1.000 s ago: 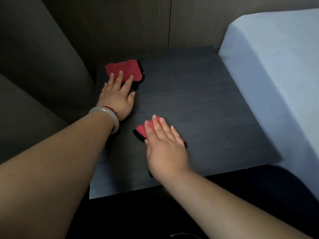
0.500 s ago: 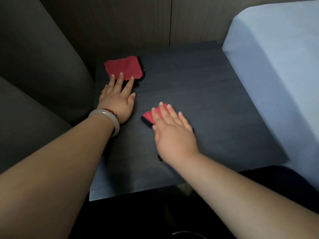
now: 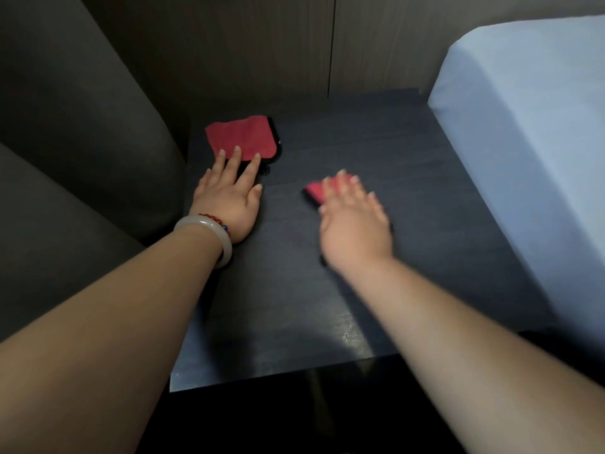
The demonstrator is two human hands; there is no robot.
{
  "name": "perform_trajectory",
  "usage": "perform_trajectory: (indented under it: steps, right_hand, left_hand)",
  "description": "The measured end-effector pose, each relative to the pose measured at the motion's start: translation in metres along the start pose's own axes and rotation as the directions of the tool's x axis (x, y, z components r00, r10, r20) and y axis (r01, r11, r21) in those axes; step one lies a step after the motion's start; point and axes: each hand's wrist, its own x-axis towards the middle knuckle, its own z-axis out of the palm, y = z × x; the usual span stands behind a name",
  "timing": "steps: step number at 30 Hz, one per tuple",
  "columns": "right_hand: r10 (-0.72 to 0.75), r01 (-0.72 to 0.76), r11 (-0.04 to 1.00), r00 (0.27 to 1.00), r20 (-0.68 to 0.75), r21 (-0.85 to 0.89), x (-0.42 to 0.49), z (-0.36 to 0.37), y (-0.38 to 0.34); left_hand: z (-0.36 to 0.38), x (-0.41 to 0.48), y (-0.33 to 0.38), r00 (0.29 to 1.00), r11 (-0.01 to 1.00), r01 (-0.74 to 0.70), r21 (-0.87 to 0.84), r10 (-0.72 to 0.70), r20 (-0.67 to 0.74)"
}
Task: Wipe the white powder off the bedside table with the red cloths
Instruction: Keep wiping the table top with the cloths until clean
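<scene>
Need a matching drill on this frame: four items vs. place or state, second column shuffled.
1. left hand
2. right hand
3. bracelet
4. mattress

a. pale blue, right of the bedside table
b. flat on the nearer red cloth, blurred
c. fingertips on the far red cloth
d. round the left wrist

Pairs: 1-c, 2-b, 3-d, 4-a

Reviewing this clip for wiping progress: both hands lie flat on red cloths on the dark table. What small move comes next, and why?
Probably slide the right hand with its small red cloth toward the pale blue bed, across the dark wood-grain bedside table: the hand presses flat and that stretch lies beyond it. The left hand has fingertips on the other red cloth. No powder shows.
</scene>
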Motion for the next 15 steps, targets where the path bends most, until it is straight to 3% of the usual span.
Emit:
perform_trajectory:
  steps: [2,4,6,9,11,15]
  right_hand:
    - [0.150,-0.150,0.989,0.989,-0.007,-0.021,0.031,-0.008,0.022]
    - [0.181,-0.182,0.983,0.983,-0.015,-0.024,0.037,-0.009,0.018]
    - [0.087,-0.087,0.996,0.996,-0.007,-0.006,0.017,-0.003,-0.008]
    - [-0.176,0.177,0.983,0.984,-0.022,0.045,-0.032,0.010,-0.042]
    - [-0.204,0.204,0.978,0.979,-0.003,0.053,-0.025,0.008,-0.035]
    - [0.110,-0.110,0.994,0.994,-0.003,-0.013,0.041,-0.007,0.017]
  left_hand:
    - [0.001,-0.001,-0.001,1.000,1.000,-0.002,0.003,0.002,0.002]
    - [0.001,0.000,-0.001,1.000,1.000,-0.002,0.002,0.002,-0.008]
    - [0.003,0.002,-0.002,1.000,1.000,0.001,0.001,-0.001,-0.016]
    - [0.005,0.003,-0.004,1.000,1.000,-0.003,0.006,0.003,-0.029]
    - [0.004,0.003,-0.004,0.999,1.000,-0.018,0.002,0.018,-0.035]
    - [0.002,0.001,-0.001,1.000,1.000,-0.005,-0.008,0.005,-0.009]
